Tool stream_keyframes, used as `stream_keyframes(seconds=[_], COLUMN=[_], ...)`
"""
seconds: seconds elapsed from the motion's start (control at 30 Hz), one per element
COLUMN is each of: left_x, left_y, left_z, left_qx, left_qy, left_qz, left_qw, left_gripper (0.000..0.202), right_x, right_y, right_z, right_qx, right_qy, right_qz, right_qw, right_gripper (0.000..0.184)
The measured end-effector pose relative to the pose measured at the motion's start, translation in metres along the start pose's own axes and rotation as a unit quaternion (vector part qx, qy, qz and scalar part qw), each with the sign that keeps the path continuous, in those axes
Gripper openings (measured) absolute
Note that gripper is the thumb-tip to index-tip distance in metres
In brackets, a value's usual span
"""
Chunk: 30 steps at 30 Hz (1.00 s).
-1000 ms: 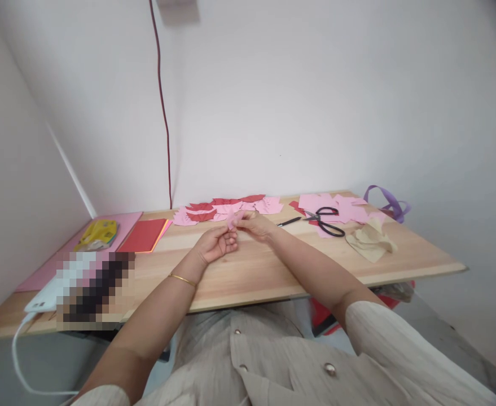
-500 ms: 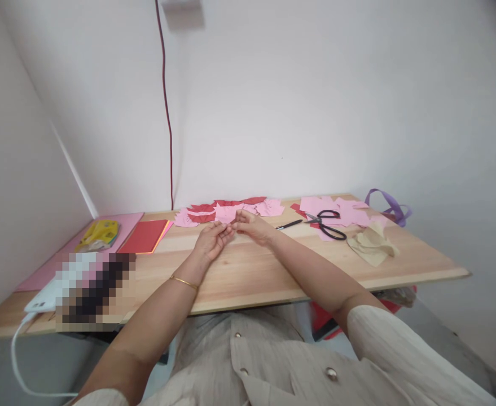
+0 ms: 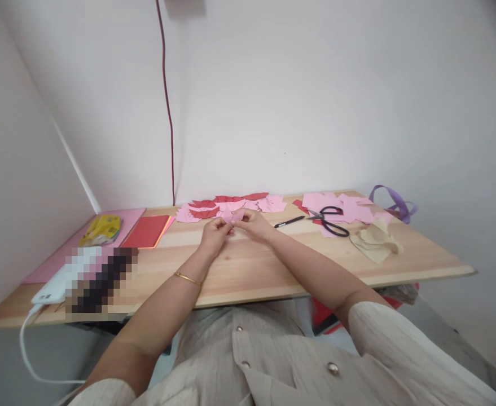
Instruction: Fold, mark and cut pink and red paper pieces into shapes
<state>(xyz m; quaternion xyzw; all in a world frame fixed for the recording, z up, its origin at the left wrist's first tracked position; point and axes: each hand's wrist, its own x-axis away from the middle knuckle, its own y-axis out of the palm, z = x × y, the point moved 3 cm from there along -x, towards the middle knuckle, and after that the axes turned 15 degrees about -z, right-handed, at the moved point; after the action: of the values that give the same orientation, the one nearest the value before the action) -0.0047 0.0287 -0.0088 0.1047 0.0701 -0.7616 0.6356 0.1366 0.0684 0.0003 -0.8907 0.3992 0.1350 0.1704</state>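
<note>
Both my hands meet over the middle of the wooden table [image 3: 273, 270]. My left hand [image 3: 214, 232] and my right hand [image 3: 251, 223] each pinch a small pink paper piece [image 3: 232, 216] held between them, just above the tabletop. Behind it lies a row of folded pink and red paper pieces [image 3: 226, 204] along the wall. A gold bangle [image 3: 187, 277] sits on my left wrist.
Black scissors [image 3: 331, 220] and a pen [image 3: 289, 221] lie right of my hands, among pink paper squares [image 3: 336, 207]. Beige crumpled paper [image 3: 374, 242] and a purple ribbon [image 3: 394, 200] are far right. Red sheets [image 3: 148, 231], a yellow packet [image 3: 100, 229] and a white device with cable [image 3: 53, 290] are left.
My hands closed together on the pink paper piece, which was hardly visible half a second ago. The view shifted slightly to the right.
</note>
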Motion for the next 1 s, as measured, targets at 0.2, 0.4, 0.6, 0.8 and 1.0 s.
stream_keyframes(seconds=[0.2,0.4,0.6,0.8,1.0], left_x=[0.001,-0.001,-0.001,0.000,0.000], left_y=[0.002,0.000,0.002,0.001,0.002], left_z=[0.001,0.002,0.005,0.003,0.002], left_qx=[0.000,-0.008,0.002,-0.003,0.004], left_qy=[-0.007,-0.006,-0.013,-0.028,-0.026], left_qz=[-0.031,-0.031,-0.039,-0.029,-0.047], left_qw=[1.000,0.999,0.999,0.999,0.999], left_gripper=[0.025,0.020,0.020,0.022,0.023], right_x=[0.002,0.002,0.001,0.002,0.002], right_y=[0.002,0.002,-0.002,-0.008,-0.008], right_z=[-0.007,-0.011,-0.011,0.000,-0.003], right_qx=[0.012,0.064,0.084,0.062,0.096], right_qy=[-0.002,0.007,0.019,0.049,0.062], right_qz=[0.003,-0.001,-0.001,0.004,0.018], right_qw=[1.000,0.998,0.996,0.997,0.993], right_gripper=[0.023,0.027,0.030,0.028,0.026])
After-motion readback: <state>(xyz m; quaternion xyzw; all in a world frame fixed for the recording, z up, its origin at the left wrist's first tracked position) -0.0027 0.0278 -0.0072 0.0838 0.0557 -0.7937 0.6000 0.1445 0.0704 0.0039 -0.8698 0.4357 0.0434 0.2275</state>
